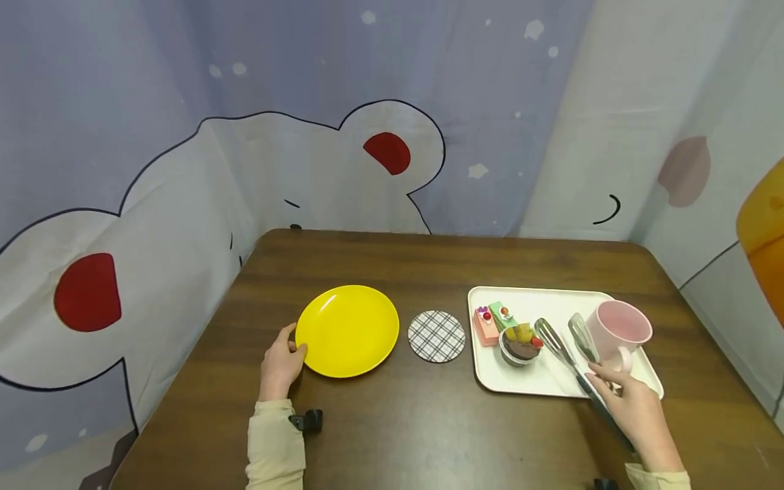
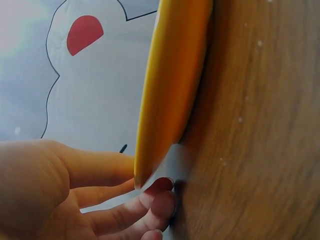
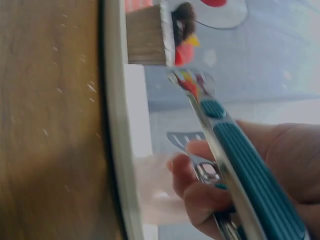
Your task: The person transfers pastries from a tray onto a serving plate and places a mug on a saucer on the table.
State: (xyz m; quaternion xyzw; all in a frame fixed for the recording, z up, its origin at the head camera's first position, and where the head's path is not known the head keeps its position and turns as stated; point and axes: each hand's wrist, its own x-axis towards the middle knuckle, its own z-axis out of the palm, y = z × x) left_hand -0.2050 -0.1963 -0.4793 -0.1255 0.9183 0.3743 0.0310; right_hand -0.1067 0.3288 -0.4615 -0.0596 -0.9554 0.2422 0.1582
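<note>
Plate-and-tongs combo here. Left hand [image 1: 283, 364] has the rim of the yellow plate [image 1: 348, 331] pinched at about its eight o'clock, and the plate sits at nine o'clock from the checked coaster [image 1: 437, 336]. Right hand [image 1: 637, 408] is wrapped round the tongs [image 3: 245, 155], arms spread, tips aimed at ten o'clock over the white tray [image 1: 551, 389]. Can't tell if the tips touch it.

My two cents: grip the tongs well back and squeeze gently, since soft-looking toppings would probably squash. I'd bring the arms down either side of a thing, keep it level, and watch the mug [image 1: 620, 327], because the right-hand tong arm is close to it. Light pinch on the plate so it doesn't tip.

Containers: the tray has two cake slices [image 1: 486, 327] around ten o'clock, a small cup [image 1: 514, 359] of brown filling with yellow and red bits at nine, and that pink mug at three, handle toward six. Can't make out the mug's bottom.
</note>
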